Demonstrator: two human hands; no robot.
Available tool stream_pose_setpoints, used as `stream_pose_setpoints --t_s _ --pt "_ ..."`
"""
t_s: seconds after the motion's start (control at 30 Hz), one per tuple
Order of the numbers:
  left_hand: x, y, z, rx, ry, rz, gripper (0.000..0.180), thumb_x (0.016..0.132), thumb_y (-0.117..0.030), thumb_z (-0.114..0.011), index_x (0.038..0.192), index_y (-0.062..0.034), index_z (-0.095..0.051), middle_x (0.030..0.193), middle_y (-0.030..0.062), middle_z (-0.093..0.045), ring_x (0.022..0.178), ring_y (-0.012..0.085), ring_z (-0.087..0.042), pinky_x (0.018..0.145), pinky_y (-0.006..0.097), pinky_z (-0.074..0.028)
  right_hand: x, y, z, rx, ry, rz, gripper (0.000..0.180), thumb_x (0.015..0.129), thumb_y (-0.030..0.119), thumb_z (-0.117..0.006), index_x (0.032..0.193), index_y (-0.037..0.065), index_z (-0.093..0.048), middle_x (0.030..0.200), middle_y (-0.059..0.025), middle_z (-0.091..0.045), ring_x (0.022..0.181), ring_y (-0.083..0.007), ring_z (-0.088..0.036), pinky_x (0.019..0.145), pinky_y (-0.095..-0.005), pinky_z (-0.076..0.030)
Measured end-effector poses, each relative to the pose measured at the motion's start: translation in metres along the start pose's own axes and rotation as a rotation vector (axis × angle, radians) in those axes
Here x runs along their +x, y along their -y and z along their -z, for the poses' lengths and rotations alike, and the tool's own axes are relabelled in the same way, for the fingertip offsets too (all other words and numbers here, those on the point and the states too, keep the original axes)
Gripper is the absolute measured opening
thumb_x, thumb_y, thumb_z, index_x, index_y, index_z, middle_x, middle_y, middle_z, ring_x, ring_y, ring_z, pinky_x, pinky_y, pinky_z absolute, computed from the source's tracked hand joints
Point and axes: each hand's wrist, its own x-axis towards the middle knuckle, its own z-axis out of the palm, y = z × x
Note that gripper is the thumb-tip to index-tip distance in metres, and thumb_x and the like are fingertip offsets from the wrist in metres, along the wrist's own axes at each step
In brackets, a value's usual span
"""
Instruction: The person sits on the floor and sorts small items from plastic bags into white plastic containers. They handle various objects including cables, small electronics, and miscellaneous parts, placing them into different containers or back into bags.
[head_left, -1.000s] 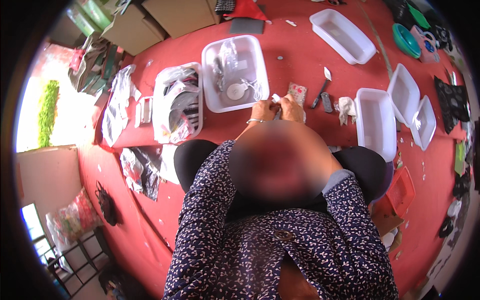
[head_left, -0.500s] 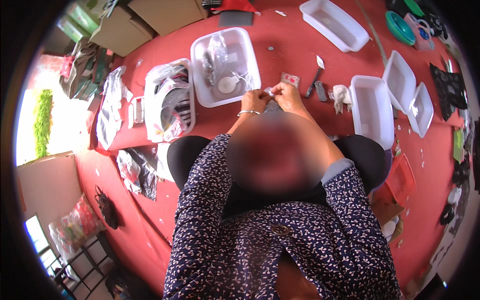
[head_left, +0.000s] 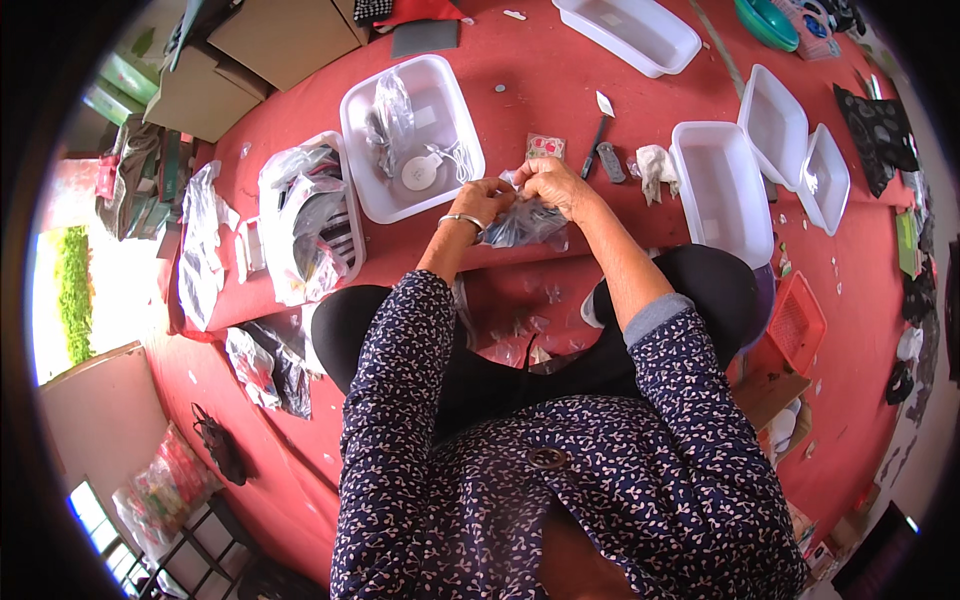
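While the person sat at a red worktop (head_left: 560,70) seen from above, both hands met just above the middle of the frame, at the near edge of that worktop. The left hand (head_left: 482,200), with a silver bangle (head_left: 462,220) on its wrist, and the right hand (head_left: 550,183) each had their grip pinched shut on a small crinkled clear plastic bag (head_left: 525,222) with something dark inside; what was inside could not be made out. The bag hung between the two hands, touching both. Just beyond the hands, toward the upper middle of the frame, stood a white tray (head_left: 452,110) holding a round white disc with a cable and more clear bags. To its left, another white tray (head_left: 352,215) was heaped with plastic-wrapped dark items. Right of the hands, near the upper centre, lay a small patterned packet (head_left: 545,146), a dark slim tool (head_left: 594,133), and a crumpled white tissue (head_left: 655,163). Further right sat an empty white tub (head_left: 722,190), with two more white tubs beyond it at the upper right. The person wore a dark blue top with small pale prints, sleeves filling the lower frame. Loose clear bags lay on the red floor (head_left: 300,440) at the left.
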Motion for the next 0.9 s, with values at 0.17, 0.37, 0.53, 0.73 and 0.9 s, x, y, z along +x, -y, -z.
stream_pose_setpoints --t_s 0.17,0.37,0.53,0.73,0.9 --pt "0.004 0.003 0.000 -0.149 -0.016 0.096 0.016 0.074 -0.011 -0.060 0.088 -0.0028 -0.060 0.063 0.0023 -0.056 0.051 0.0082 -0.048 0.046 0.022 -0.039 0.002 -0.010 -0.001 -0.114 -0.148 0.114 0.013 0.060 0.006 -0.061 0.072 0.001 -0.059 0.064 -0.0058 -0.057 0.056 -0.0167 -0.054 0.055 -0.0279 -0.044" --pt "0.008 0.015 -0.001 -0.213 -0.027 0.079 0.013 0.074 -0.009 -0.060 0.084 -0.0015 -0.059 0.064 0.0036 -0.056 0.050 0.0087 -0.049 0.046 0.022 -0.040 -0.012 -0.007 -0.019 -0.416 -0.547 0.111 0.014 0.063 0.015 -0.061 0.062 0.001 -0.061 0.063 -0.0186 -0.058 0.063 -0.0284 -0.060 0.060 -0.0358 -0.047" --pt "0.009 0.008 -0.003 -0.079 -0.028 0.044 0.012 0.075 -0.009 -0.060 0.083 -0.0007 -0.059 0.064 0.0043 -0.057 0.053 0.0091 -0.050 0.047 0.022 -0.042 -0.023 -0.027 -0.031 -0.552 -0.587 0.175 0.012 0.063 0.014 -0.059 0.062 0.003 -0.063 0.064 -0.0180 -0.058 0.065 -0.0313 -0.059 0.062 -0.0378 -0.047" --pt "0.010 0.015 -0.003 -0.024 -0.040 0.011 0.012 0.076 -0.010 -0.059 0.084 -0.0003 -0.060 0.065 0.0047 -0.057 0.054 0.0090 -0.051 0.048 0.023 -0.042 -0.025 -0.025 -0.043 -0.476 -0.668 0.139 0.010 0.061 0.014 -0.061 0.062 0.004 -0.064 0.063 -0.0156 -0.059 0.064 -0.0301 -0.059 0.061 -0.0376 -0.047" --pt "0.012 0.018 -0.002 0.032 -0.044 0.016 0.014 0.076 -0.011 -0.059 0.085 -0.0004 -0.060 0.066 0.0047 -0.058 0.055 0.0092 -0.051 0.049 0.023 -0.043 -0.023 -0.024 -0.044 -0.531 -0.770 0.191 0.012 0.061 0.013 -0.062 0.069 0.005 -0.062 0.071 -0.0143 -0.060 0.069 -0.0295 -0.058 0.062 -0.0379 -0.046"
